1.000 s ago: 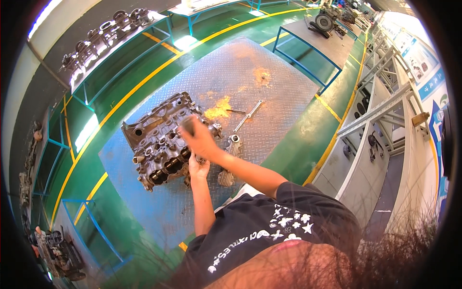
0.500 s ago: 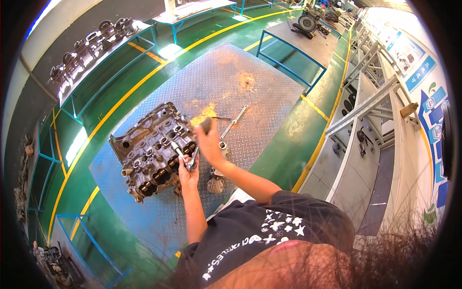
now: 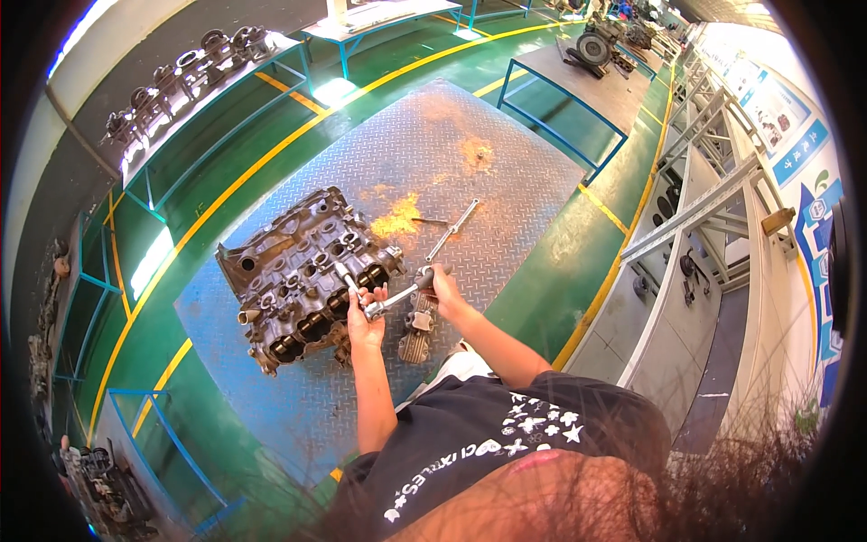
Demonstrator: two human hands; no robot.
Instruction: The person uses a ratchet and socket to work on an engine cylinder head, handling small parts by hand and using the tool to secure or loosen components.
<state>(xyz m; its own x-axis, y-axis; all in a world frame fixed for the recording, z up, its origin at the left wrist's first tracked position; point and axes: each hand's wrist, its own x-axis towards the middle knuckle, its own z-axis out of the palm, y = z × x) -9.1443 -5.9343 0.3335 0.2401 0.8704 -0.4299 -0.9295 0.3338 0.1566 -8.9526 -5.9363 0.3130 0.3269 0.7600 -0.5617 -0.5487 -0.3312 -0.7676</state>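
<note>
My left hand (image 3: 366, 321) grips the head of a long chrome ratchet (image 3: 397, 298), with a socket extension (image 3: 350, 280) pointing up-left from it. My right hand (image 3: 445, 294) is closed round the ratchet's dark handle. Both are at the right side of a grimy metal engine cylinder head (image 3: 280, 275) lying on a blue chequer-plate surface (image 3: 515, 181). A smaller ribbed aluminium part (image 3: 415, 341) lies below my right hand. Beyond the hands lie a long spanner (image 3: 459, 221) and a thin dark bar (image 3: 429, 221), near a patch of yellow powder (image 3: 395, 217).
Benches (image 3: 298, 81) with metal parts run along the left. A blue-railed table (image 3: 605, 99) carrying a tyre assembly (image 3: 591, 47) is at the back right. Grey metal racks (image 3: 686, 226) line the right wall. Green floor (image 3: 524, 303) with yellow lines surrounds the plate.
My right hand has swung the ratchet handle rightward and down, away from the cylinder head. The socket extension at my left hand now shows clearly; the view has shifted slightly.
</note>
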